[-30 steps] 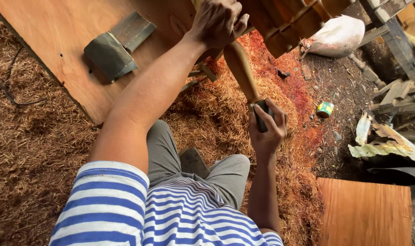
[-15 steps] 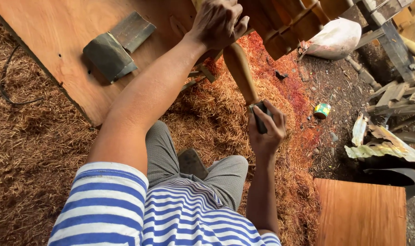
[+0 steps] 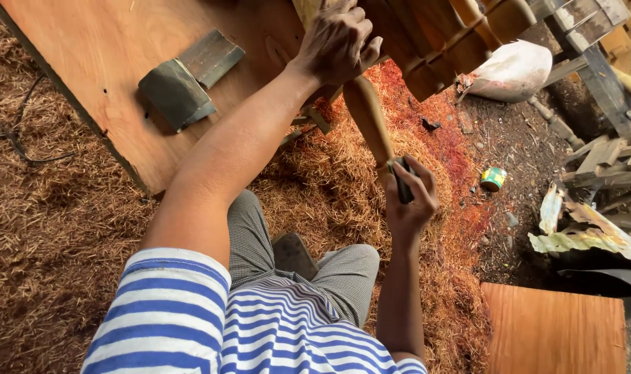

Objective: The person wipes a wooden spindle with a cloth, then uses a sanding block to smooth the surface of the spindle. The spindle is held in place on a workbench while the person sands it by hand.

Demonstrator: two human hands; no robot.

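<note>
My left hand (image 3: 337, 43) grips the upper part of a wooden furniture piece (image 3: 433, 41) with turned legs, at the top of the view. One rounded, tapering wooden leg (image 3: 368, 116) slopes down from under that hand. My right hand (image 3: 410, 197) is wrapped around the lower end of this leg and holds a dark folded piece of sandpaper (image 3: 401, 181) against it. My knees in grey checked trousers (image 3: 343, 266) are below.
A plywood board (image 3: 100, 76) lies top left with folded dark sandpaper sheets (image 3: 183, 79) on it. Wood shavings (image 3: 59, 228) cover the ground, red dust near the leg. A small tin (image 3: 493, 178), a white sack (image 3: 513, 69), scrap timber and another board (image 3: 554, 329) lie on the right.
My right hand with the sandpaper has shifted slightly down the leg's end. The view has tilted a little; my left hand keeps its grip.
</note>
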